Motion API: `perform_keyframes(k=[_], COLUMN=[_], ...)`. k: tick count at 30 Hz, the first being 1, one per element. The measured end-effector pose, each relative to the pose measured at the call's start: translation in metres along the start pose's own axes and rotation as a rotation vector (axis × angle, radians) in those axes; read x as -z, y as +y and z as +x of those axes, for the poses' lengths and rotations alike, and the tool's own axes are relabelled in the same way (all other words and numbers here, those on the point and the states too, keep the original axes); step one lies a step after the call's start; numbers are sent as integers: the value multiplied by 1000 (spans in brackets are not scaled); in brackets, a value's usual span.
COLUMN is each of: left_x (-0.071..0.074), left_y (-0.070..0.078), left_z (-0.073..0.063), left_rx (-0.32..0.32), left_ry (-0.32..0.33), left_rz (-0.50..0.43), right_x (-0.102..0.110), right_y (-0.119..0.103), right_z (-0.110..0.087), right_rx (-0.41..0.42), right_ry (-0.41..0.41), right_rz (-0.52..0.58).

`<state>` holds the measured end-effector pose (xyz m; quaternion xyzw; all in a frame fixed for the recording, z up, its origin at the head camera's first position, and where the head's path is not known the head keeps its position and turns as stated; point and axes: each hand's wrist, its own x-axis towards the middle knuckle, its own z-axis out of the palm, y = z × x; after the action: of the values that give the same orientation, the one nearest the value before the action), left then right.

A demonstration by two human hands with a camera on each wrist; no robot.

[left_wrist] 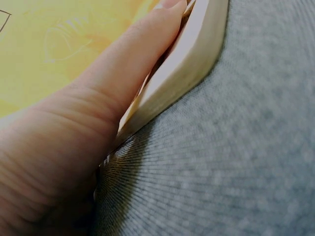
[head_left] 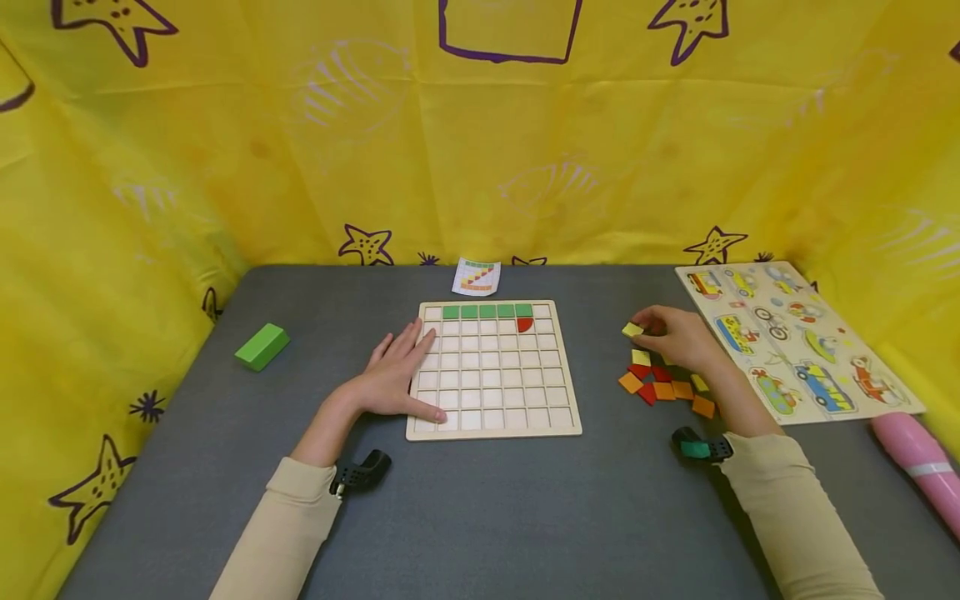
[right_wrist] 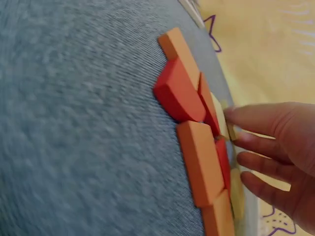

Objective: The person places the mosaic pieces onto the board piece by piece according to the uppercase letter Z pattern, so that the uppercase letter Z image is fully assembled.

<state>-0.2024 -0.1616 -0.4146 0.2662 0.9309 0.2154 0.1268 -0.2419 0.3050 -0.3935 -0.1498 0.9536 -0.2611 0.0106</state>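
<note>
Pale wooden grid board (head_left: 491, 377): flat, partly filled (five green squares (head_left: 487, 311), one red quarter-round (head_left: 525, 324)). Yellow tile (head_left: 632, 330): held, right of board.

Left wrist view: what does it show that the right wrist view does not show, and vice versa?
Only the left wrist view shows the left hand, at the edge of the wooden board. Only the right wrist view shows the right hand, orange tiles, red tiles and yellow tiles. Both share the grey table and yellow cloth.
</note>
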Motion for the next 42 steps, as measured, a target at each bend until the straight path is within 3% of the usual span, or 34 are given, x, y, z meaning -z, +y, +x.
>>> perform_keyframes(k=[10, 22, 32, 42], left_x=[0, 2, 2, 0], left_y=[0, 0, 1, 0], left_z=[1, -1, -1, -1], left_rx=[4, 13, 10, 8], left_ry=[-5, -11, -10, -9], left_rz=[1, 13, 9, 17], right_x=[-11, -47, -72, -82], right_y=[-13, -75, -117, -126], right_z=[5, 37, 61, 71], right_rx=[-47, 5, 195, 376], right_ry=[45, 22, -22, -38], right_rz=[56, 191, 196, 159])
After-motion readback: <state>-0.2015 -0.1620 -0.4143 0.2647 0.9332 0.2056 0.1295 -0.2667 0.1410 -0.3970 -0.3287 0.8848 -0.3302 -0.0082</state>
